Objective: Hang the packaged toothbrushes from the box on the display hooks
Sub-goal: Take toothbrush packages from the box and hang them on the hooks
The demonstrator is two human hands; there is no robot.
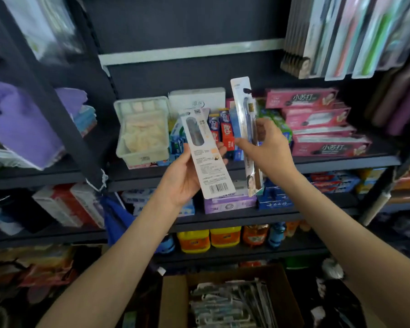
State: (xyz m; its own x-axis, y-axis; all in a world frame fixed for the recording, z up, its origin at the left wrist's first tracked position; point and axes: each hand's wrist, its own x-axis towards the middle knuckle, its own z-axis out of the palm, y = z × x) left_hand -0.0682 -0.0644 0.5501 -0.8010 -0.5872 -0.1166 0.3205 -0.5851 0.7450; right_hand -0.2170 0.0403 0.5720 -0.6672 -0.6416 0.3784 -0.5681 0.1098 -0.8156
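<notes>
**Toothbrush packs (206, 152) up, one in each hand**

The left hand (187, 178) grips a white pack (210, 162) with its barcode side showing, fingers curled behind it. The right hand (268, 147) pinches a clear pack (243, 107), near upright. Both are in front of the toothpaste shelf (341, 162). More packs (223, 301) lie in the cardboard box (173, 301) below.

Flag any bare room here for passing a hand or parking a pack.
Free: dark back panel between the metal rail and the toothpaste boxes, and above the rail left of the hanging toothbrush packs. Crowded: shelf from clear bin to pink boxes; cardboard box mostly full.
</notes>
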